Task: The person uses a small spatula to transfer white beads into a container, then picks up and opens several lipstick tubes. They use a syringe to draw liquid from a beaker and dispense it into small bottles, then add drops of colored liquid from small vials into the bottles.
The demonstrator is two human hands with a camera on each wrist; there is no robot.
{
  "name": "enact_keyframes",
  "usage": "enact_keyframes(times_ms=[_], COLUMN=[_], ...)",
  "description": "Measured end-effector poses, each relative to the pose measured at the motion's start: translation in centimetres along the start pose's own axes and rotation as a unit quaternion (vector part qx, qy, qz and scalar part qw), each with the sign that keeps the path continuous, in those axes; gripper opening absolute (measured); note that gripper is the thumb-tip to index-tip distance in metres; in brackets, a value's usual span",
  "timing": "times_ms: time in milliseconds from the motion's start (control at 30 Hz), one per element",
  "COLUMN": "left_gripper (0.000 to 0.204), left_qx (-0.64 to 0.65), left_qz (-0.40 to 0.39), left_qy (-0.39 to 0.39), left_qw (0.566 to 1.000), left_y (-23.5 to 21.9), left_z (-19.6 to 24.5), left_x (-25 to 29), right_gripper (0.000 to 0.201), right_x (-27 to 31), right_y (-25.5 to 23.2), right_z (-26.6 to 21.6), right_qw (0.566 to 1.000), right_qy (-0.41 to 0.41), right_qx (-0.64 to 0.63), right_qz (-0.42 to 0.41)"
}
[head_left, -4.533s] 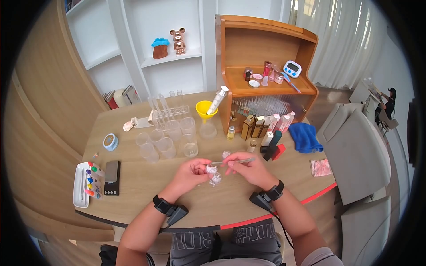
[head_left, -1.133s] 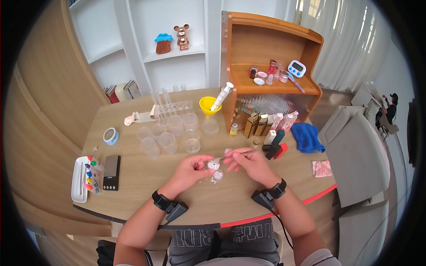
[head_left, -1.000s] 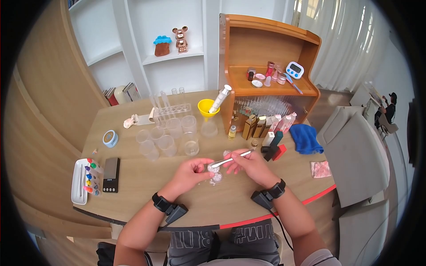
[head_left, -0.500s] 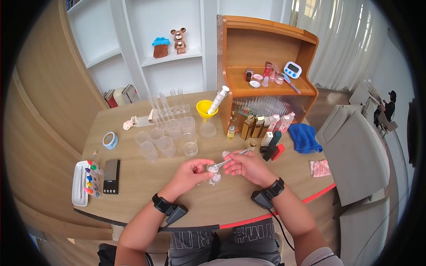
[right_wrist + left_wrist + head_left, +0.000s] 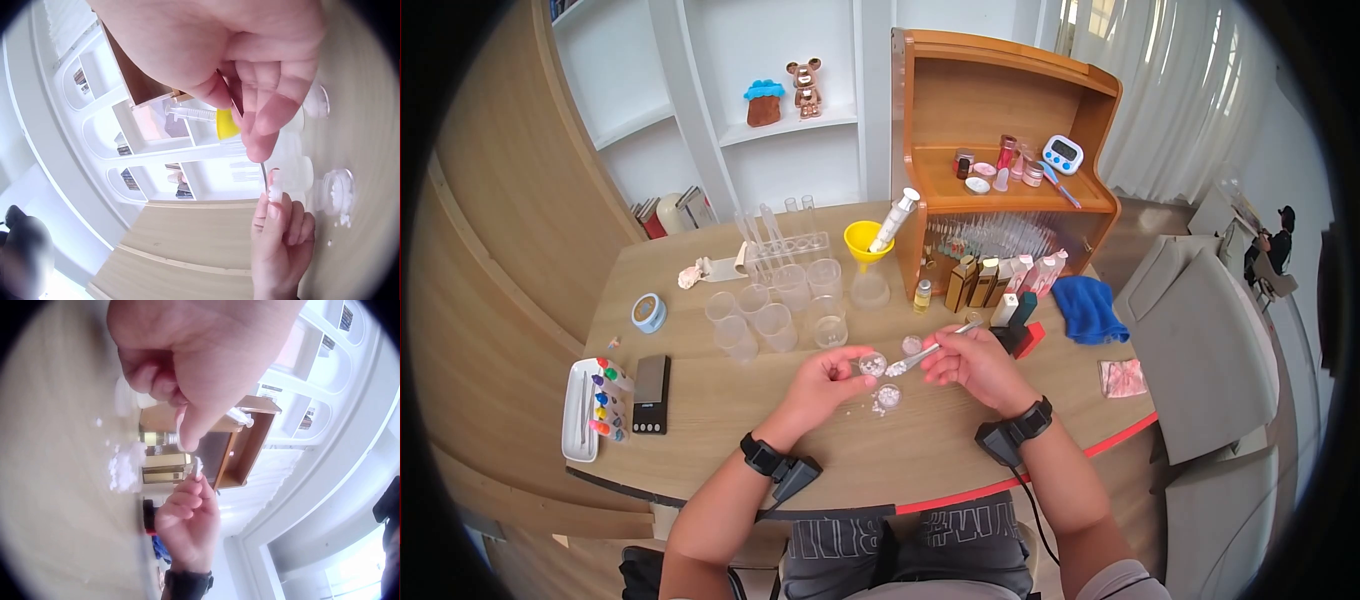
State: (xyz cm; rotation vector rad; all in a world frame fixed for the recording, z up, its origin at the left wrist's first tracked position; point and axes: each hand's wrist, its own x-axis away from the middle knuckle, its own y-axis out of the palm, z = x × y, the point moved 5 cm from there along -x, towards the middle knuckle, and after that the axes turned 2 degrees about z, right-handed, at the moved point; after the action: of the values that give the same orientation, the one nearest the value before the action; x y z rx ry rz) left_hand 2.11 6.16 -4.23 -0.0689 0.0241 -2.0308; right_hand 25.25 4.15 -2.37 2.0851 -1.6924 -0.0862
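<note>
My left hand [image 5: 825, 383] pinches a small clear round dish [image 5: 873, 365] with white bits in it, held above the table. In my right hand [image 5: 982, 372] is a slim metal spatula [image 5: 932, 353], pinched between thumb and fingers. White lumps lie on the spatula's low end, just right of the dish. Below stands a second small clear dish [image 5: 340, 190] of white granules, with crumbs [image 5: 344, 220] spilled beside it. A third small round container [image 5: 912, 345] with pinkish-white contents sits behind the spatula.
Behind the hands stand several clear plastic cups [image 5: 775, 328], a test-tube rack [image 5: 785, 258] and a yellow funnel [image 5: 863, 241] with a syringe. Small boxes [image 5: 962, 285] and a blue cloth [image 5: 1090, 308] are on the right. A black scale [image 5: 652, 395] lies left, near a white tray [image 5: 582, 410].
The spatula has moved right, out of the held dish, with white lumps on its end. My left hand has shifted slightly up and left with the dish, showing the lower dish more fully.
</note>
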Motion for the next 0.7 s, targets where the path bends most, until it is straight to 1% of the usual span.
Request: enact_keyframes(times_ms=[100,200,300,500,600,700], left_gripper=[0.042,0.042,0.041,0.041,0.041,0.041], left_qx=[-0.002,0.006,0.009,0.011,0.002,-0.015], left_qz=[0.009,0.010,0.010,0.007,0.010,0.012], left_qy=[-0.003,0.002,0.013,0.008,0.005,-0.001], left_qw=[1.000,1.000,1.000,1.000,1.000,1.000], left_y=[-0.2,-0.1,-0.1,-0.1,-0.1,-0.2], left_z=[0.5,0.3,0.4,0.6,0.7,0.9], left_x=[0.0,0.2,0.2,0.2,0.2,0.2], right_gripper=[0.031,0.030,0.027,0.021,0.021,0.019], right_x=[-0.1,0.0,0.7,0.8,0.9,1.1], right_y=[0.0,1.0,2.1,1.9,1.9,1.7], right_z=[0.2,0.5,0.1,0.0,-0.4,-1.5], right_qw=[0.991,0.971,0.962,0.956,0.961,0.975], right_qy=[0.028,-0.014,-0.021,-0.034,-0.039,-0.086], right_qx=[0.124,0.235,0.265,0.277,0.260,0.192], right_qz=[0.028,-0.040,-0.064,-0.085,-0.090,-0.072])
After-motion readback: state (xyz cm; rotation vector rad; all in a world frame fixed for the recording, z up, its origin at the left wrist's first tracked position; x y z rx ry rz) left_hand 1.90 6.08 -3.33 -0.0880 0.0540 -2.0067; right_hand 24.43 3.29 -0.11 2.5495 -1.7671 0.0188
